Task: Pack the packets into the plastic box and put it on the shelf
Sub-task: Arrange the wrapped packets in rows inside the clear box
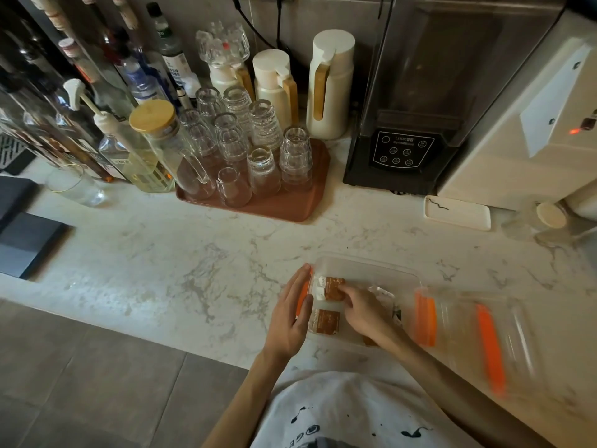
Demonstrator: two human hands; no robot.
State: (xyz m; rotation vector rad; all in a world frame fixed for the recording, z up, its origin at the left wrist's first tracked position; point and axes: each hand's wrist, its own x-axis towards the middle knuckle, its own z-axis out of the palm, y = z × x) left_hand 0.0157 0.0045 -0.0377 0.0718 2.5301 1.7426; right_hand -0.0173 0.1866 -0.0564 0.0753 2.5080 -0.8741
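A clear plastic box (365, 270) with orange latches sits on the marble counter near its front edge. Inside lie brown packets: one at the far left (329, 287) and another nearer me (324, 321). My left hand (290, 315) rests flat against the box's left side, over the orange latch (303, 297). My right hand (361, 307) reaches into the box, fingertips on the far brown packet. To the right lies the clear lid (475, 334) with two orange clips, blurred.
A brown tray (290, 205) of upturned glasses stands behind, with bottles at the back left, white jugs (329, 85), a black blender (413, 108) and a white machine at the right. A small white dish (457, 213) and a dark board (29, 240) lie on the counter.
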